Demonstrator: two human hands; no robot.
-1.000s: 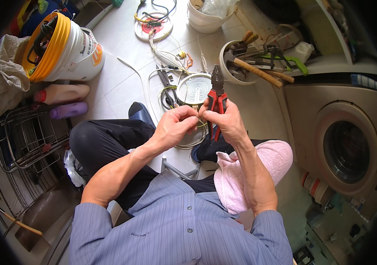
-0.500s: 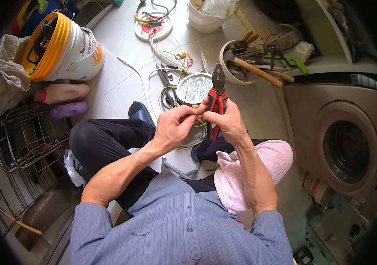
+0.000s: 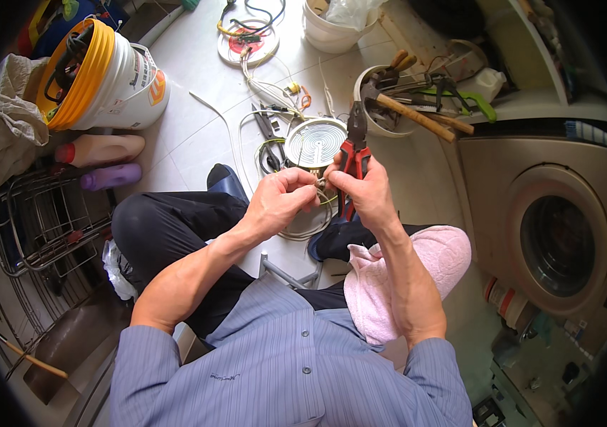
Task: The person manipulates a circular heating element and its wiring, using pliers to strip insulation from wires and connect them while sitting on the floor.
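Observation:
My right hand (image 3: 366, 191) is closed around red-and-black combination pliers (image 3: 356, 128), whose jaws point away from me. Its thumb and fingertips also meet near thin wires (image 3: 318, 181) between my hands. My left hand (image 3: 282, 203) is closed in a pinch at those wires, its fingertips partly hiding them. Just beyond lies a round white disc with concentric rings (image 3: 315, 142). To its left rest dark scissors (image 3: 269, 139) among loose cables. A coil of pale cable (image 3: 303, 233) sits on the floor below my hands.
A white bucket with a yellow rim (image 3: 129, 89) stands left, near two bottles (image 3: 108, 151) and a wire rack (image 3: 40, 220). A tool bucket with a hammer (image 3: 417, 117) is at far right, beside a washing machine (image 3: 488, 185). A pink towel (image 3: 417, 270) covers my right knee.
My right hand and the pliers have shifted slightly right, and the pliers tilt a little more. The gap between my fingertips has widened, showing more of the wires.

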